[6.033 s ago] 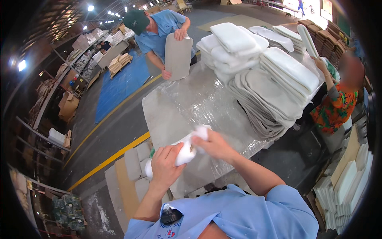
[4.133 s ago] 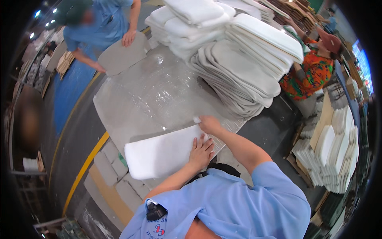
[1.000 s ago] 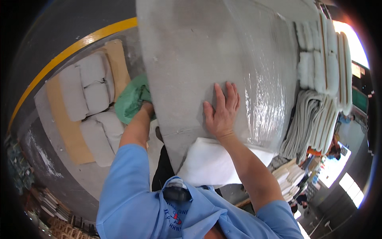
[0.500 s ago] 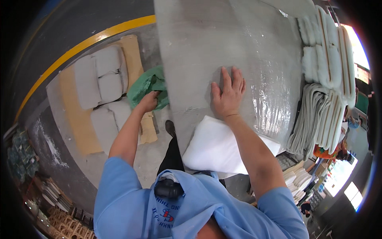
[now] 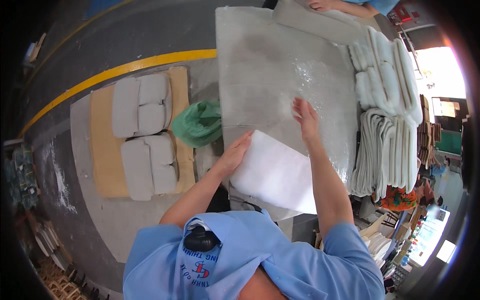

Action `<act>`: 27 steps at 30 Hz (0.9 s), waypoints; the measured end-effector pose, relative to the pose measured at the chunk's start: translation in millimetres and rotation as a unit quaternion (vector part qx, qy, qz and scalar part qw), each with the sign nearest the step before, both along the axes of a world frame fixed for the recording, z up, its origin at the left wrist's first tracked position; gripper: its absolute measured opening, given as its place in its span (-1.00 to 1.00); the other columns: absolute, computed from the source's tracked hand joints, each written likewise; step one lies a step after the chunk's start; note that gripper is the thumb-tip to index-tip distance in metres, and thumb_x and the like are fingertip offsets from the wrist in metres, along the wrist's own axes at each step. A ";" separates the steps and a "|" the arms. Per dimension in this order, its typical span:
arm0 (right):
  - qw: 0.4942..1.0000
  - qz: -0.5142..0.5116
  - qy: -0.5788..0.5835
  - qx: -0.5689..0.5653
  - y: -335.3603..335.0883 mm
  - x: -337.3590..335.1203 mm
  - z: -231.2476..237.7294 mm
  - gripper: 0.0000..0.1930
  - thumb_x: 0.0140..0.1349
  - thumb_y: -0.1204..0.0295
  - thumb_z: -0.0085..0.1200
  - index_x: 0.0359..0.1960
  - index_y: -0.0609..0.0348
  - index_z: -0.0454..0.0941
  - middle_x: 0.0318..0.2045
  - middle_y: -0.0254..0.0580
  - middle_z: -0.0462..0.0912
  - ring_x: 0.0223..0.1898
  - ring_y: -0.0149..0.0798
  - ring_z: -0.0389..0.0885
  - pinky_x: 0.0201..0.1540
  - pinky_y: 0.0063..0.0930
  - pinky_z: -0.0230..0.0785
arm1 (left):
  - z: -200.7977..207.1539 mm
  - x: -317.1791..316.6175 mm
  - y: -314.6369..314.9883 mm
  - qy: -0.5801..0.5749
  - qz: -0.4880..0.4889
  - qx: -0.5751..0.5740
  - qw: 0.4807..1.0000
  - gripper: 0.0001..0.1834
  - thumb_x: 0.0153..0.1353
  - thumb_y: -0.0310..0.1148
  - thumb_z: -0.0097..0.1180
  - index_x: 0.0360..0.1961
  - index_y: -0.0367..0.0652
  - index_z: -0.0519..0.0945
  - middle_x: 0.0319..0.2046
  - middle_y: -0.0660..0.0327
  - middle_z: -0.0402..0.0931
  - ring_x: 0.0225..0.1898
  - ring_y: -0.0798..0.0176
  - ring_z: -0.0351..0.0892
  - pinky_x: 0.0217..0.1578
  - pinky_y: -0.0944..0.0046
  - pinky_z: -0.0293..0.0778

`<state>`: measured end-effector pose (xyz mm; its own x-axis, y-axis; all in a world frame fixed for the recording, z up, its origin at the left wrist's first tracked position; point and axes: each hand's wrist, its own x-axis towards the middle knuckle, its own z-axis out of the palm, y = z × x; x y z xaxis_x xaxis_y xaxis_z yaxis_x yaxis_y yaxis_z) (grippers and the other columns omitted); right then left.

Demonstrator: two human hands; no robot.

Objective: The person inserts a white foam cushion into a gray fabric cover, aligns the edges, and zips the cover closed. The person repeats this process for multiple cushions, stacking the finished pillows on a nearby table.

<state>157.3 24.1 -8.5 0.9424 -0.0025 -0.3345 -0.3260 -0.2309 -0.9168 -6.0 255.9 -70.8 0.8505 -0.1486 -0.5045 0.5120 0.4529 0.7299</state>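
A white, soft-looking pad of wadding (image 5: 272, 170) lies at the near edge of the table (image 5: 265, 85), right in front of me. My left hand (image 5: 237, 152) rests along the pad's left edge with its fingers stretched out. Above the table, just beyond the pad's right side, my right hand (image 5: 307, 119) is turned sideways, its fingers apart and nothing in them. Left of the table edge hangs a green plastic bag (image 5: 197, 125), its mouth open and no hand on it.
Grey cushions (image 5: 152, 167) lie on brown cardboard (image 5: 107, 175) on the floor at left. Stacks of white wadding (image 5: 382, 145) line the table's right side. At the far end, another person's hand (image 5: 322, 5) rests on a light-coloured cushion (image 5: 315, 22).
My left hand has left the green bag and come to the pad's left edge. My right hand has lifted off the tabletop and turned sideways. The other person has come into view.
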 end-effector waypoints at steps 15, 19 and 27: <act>0.811 -0.583 -0.045 -0.017 -323.5 -382.0 69.9 -0.50 0.62 -0.07 -0.10 0.17 0.08 0.62 -0.14 -0.31 0.73 -0.18 -0.39 0.70 -0.19 -0.44 0.50 | 32.1 -14.4 2.3 0.042 -0.083 0.103 0.990 -0.20 0.61 0.17 -0.16 0.59 -0.22 0.21 0.40 -0.02 0.42 0.33 0.11 0.47 0.29 0.11 0.41; 0.844 -0.536 0.034 0.017 -290.3 -382.2 31.7 -0.51 0.61 -0.05 -0.09 0.19 0.08 0.62 -0.10 -0.32 0.73 -0.18 -0.39 0.68 -0.14 -0.41 0.51 | 16.4 -13.9 -38.6 -0.029 -0.048 0.287 0.956 -0.23 0.62 0.13 -0.15 0.55 -0.29 0.25 0.35 0.01 0.49 0.22 0.14 0.56 0.25 0.11 0.45; 0.927 -0.364 0.095 -0.002 -255.0 -306.7 4.1 -0.38 0.57 -0.05 -0.05 0.37 0.22 0.50 0.18 -0.13 0.65 0.11 -0.20 0.61 0.14 -0.28 0.47 | 56.5 -8.7 5.1 0.082 -0.115 0.156 0.978 -0.36 0.63 -0.01 -0.07 0.45 -0.32 0.36 0.34 -0.03 0.46 0.27 0.05 0.50 0.26 0.06 0.46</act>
<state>-149.3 -230.9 -4.4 0.6151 -0.6153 -0.4929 -0.5518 0.1106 -0.8266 -14.6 261.0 -14.3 0.7173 -0.1432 -0.6819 0.6952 0.0806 0.7143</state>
